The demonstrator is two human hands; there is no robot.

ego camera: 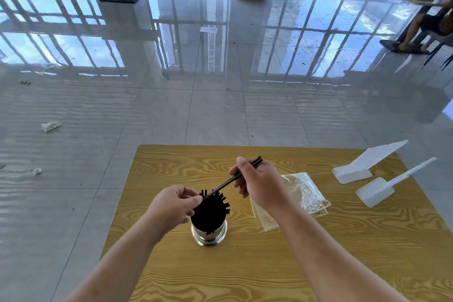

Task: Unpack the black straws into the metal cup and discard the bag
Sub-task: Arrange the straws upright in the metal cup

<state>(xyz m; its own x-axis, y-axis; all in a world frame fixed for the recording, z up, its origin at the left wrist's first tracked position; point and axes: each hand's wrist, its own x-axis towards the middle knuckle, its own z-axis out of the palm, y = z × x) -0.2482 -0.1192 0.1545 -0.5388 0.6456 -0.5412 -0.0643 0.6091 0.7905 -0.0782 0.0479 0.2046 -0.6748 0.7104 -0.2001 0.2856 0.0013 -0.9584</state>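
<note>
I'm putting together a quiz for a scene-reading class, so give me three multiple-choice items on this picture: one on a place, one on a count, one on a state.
1. Where does the clear bag lie?
A. on the table, right of the metal cup
B. inside the cup
C. on the floor

2. How many white scoops are on the table?
A. one
B. two
C. four

3. What is the right hand doing?
A. resting flat on the table
B. gripping a black straw
C. lifting the bag

Answers:
1 A: the bag lies flat on the wood beside the cup.
2 B: two lie near the table's far right corner.
3 B: it holds a straw slanted down toward the bunch of straws in the cup.
</note>
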